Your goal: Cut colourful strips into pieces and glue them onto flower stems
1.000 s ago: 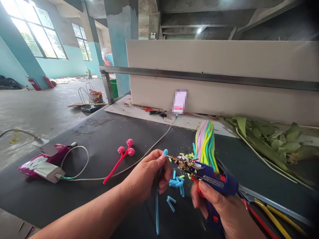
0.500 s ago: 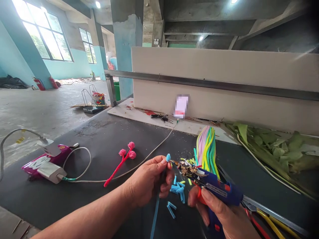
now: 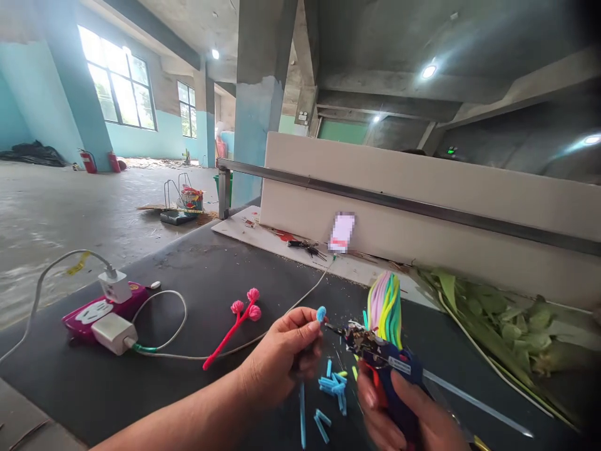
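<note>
Our left hand pinches the blue stem, tip just above it; our right hand grips the glue gun, nozzle beside that tip.

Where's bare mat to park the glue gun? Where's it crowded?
Free: mat between pink stem, cable and white board; also the near edge in front of the power strip, left of the left hand pinching the blue stem. Crowded: blue offcuts and pipe-cleaner bundle around the glue gun in the right hand; leaves far right.
</note>
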The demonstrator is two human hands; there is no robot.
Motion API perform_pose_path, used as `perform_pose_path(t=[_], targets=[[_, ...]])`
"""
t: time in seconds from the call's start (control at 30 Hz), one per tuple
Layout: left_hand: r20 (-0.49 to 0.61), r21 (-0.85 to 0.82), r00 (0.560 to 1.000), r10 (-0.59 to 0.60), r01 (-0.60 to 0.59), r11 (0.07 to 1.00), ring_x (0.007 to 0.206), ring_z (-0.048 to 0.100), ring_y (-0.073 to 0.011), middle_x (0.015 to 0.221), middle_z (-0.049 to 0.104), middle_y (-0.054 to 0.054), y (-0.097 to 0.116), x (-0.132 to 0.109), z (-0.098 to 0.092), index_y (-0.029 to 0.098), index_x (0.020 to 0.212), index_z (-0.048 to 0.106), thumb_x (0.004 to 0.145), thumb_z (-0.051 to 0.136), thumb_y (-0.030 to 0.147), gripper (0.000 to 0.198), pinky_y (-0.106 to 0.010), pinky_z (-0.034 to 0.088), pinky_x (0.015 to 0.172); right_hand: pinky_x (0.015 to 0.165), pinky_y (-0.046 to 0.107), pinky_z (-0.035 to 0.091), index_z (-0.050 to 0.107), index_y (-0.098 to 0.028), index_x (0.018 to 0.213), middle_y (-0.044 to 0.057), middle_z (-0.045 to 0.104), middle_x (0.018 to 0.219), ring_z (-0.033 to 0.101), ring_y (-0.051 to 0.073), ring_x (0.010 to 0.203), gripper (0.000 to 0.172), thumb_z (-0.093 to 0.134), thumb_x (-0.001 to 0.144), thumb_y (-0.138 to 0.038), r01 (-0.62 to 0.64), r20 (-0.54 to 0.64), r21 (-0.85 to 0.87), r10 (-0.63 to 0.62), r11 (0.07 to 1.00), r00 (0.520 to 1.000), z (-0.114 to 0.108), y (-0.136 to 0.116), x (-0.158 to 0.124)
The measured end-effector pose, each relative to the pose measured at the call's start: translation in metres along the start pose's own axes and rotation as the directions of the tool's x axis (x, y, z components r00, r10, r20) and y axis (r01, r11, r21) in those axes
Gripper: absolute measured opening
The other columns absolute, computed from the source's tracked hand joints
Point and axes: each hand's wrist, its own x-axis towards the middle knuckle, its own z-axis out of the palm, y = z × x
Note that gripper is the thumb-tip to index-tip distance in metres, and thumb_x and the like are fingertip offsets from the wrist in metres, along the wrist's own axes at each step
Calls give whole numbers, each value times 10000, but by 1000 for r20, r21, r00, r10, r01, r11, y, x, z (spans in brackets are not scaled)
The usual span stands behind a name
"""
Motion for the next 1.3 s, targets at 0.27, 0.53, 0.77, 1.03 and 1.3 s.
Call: perform_pose_path(t=[0.27, 0.53, 0.77, 1.03, 1.3], targets=[[30, -56, 996, 84, -82, 995, 407, 223, -14, 518, 312, 86, 6, -9, 0, 160, 782, 529, 731, 652, 180, 134, -177, 144, 403, 348, 150, 228, 687, -129, 769, -39, 435, 507, 205, -7, 340, 352, 585, 791, -466, -26, 131, 112, 11, 993, 991, 8, 1, 10], [-41, 58, 987, 156, -154, 986, 411, 267, -14, 525, 380, 72, 6, -8, 0, 145, 713, 553, 712, 683, 218, 149, -193, 186, 424, 349, 180, 216, 681, -142, 815, -21, 471, 564, 214, 4, 346, 349, 569, 786, -471, -40, 87, 112, 31, 993, 996, -7, 5, 10], [-58, 186, 992, 112, -99, 978, 415, 287, -13, 531, 418, 64, 6, -4, -4, 137, 661, 551, 688, 705, 246, 191, -191, 196, 423, 404, 214, 217, 654, -131, 721, -41, 344, 436, 228, 52, 386, 402, 498, 823, -487, -60, -3, -78, 60, 995, 998, -16, -4, 3], [25, 162, 999, 28, -32, 986, 395, 284, -18, 459, 377, 73, 7, -3, -8, 128, 657, 568, 702, 691, 211, 154, -185, 199, 407, 400, 216, 240, 650, -141, 711, -14, 429, 471, 263, 65, 405, 312, 548, 801, -421, -83, -89, -135, 72, 987, 993, -21, -12, -3], [59, 146, 998, 15, -24, 989, 373, 262, -19, 445, 354, 76, 8, -6, -7, 132, 668, 574, 708, 685, 209, 140, -189, 167, 377, 399, 211, 247, 659, -126, 698, -10, 442, 480, 288, 58, 398, 341, 567, 780, -443, -90, -80, -155, 79, 984, 994, -18, -15, -2]])
